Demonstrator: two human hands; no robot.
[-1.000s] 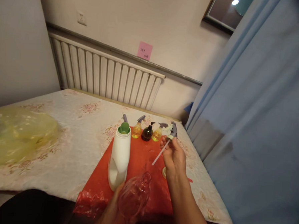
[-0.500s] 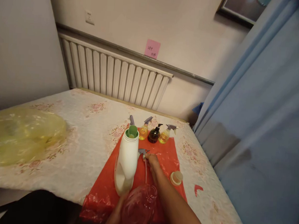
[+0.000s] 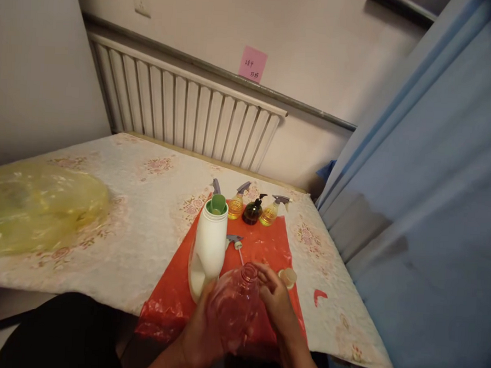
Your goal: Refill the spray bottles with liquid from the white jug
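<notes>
My left hand (image 3: 199, 330) is closed around a clear pink spray bottle (image 3: 233, 309), which has no top on its neck. Beside that neck is my right hand (image 3: 276, 295), its fingers apart; whether they touch the bottle I cannot tell. A grey trigger spray head (image 3: 235, 241) with a clear dip tube lies on the red plastic sheet (image 3: 262, 251). Close to my left hand stands a large white jug (image 3: 210, 248) with a green inner spout in its uncapped mouth. A pale cap (image 3: 288, 277) rests at the sheet's right side.
Along the sheet's back edge stand yellow-filled spray bottles (image 3: 235, 208) and a dark pump bottle (image 3: 252, 211). A yellow plastic bag (image 3: 42, 206) lies on the left of the flowered bed cover (image 3: 144, 233). A red scrap (image 3: 320, 296) lies right. A blue curtain (image 3: 414, 187) hangs beside.
My right hand has let go of the spray head, now lying on the sheet, and has drawn back to the bottle's neck. The pink bottle has risen slightly in view.
</notes>
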